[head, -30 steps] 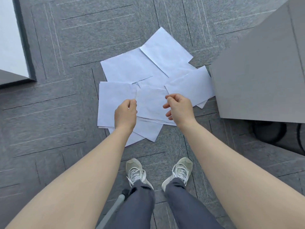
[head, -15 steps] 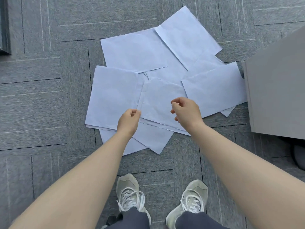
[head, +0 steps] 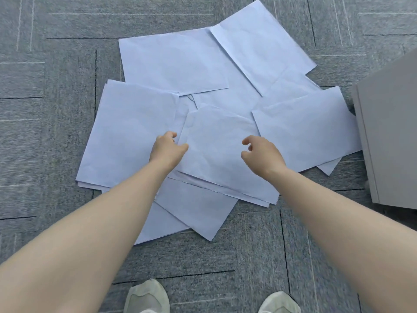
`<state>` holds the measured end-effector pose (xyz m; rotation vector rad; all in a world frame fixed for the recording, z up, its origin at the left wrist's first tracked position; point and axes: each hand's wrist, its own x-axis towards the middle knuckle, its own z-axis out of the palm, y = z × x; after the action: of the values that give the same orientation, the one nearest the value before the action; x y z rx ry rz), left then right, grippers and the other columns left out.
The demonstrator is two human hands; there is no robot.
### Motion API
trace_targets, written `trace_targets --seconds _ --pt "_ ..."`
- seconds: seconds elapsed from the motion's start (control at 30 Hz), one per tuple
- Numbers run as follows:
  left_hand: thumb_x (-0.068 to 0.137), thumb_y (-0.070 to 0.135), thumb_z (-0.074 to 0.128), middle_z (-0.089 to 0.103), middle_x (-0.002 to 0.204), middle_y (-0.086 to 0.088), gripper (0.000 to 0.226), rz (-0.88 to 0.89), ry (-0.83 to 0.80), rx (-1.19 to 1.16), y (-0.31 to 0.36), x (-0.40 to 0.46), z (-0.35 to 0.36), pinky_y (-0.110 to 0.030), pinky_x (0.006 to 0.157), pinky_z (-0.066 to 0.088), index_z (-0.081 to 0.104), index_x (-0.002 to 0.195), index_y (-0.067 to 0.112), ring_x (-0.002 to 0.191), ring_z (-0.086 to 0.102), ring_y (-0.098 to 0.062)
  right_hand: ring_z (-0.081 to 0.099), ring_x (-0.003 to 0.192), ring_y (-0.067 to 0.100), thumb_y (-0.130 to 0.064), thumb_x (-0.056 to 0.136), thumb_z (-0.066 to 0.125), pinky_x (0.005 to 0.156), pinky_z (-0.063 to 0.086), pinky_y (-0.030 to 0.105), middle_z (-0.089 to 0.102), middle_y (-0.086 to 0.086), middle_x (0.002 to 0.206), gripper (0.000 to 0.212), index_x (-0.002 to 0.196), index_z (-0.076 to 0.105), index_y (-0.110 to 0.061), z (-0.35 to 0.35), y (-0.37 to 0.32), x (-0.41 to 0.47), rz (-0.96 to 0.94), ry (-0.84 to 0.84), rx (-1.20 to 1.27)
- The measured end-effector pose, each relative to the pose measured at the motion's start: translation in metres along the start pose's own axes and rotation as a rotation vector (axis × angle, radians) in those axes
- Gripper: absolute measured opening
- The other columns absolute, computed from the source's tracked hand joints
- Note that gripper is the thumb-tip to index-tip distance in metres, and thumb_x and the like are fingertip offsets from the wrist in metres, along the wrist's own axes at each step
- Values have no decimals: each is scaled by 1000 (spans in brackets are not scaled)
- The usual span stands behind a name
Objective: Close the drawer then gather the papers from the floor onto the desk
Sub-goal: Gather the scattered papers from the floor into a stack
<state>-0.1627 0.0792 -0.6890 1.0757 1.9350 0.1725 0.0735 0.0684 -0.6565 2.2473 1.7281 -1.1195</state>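
Gathering not yet begun: papers (head: 203, 91) scattered on carpet (head: 45, 132), centre frame. Left hand (head: 168, 148) and right hand (head: 262, 153) above middle sheet, fingers loosely curled, gripping nothing. Drawer, desk unseen.

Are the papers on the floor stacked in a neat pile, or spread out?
Spread out. The papers lie fanned at different angles on the carpet, overlapping only partly, corners pointing every way.
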Motion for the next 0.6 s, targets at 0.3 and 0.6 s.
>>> trace_targets --seconds 0.3,0.6 --pt "78 36 68 58 105 4 39 -30 25 -64 15 27 13 -28 71 40 56 109 16 94 55 -18 39 112 36 -21 88 49 69 41 38 37 13 131 46 132 38 -16 6 32 30 107 130 -399" --pt "73 24 77 67 82 -1 19 56 -124 -263 14 32 21 -32 71 52 59 72 16 75 64 -21 43 114 43 -13 87 45 68 40 36 15 19 154 70 148 13 -15 15 44 45 223 129 -479"
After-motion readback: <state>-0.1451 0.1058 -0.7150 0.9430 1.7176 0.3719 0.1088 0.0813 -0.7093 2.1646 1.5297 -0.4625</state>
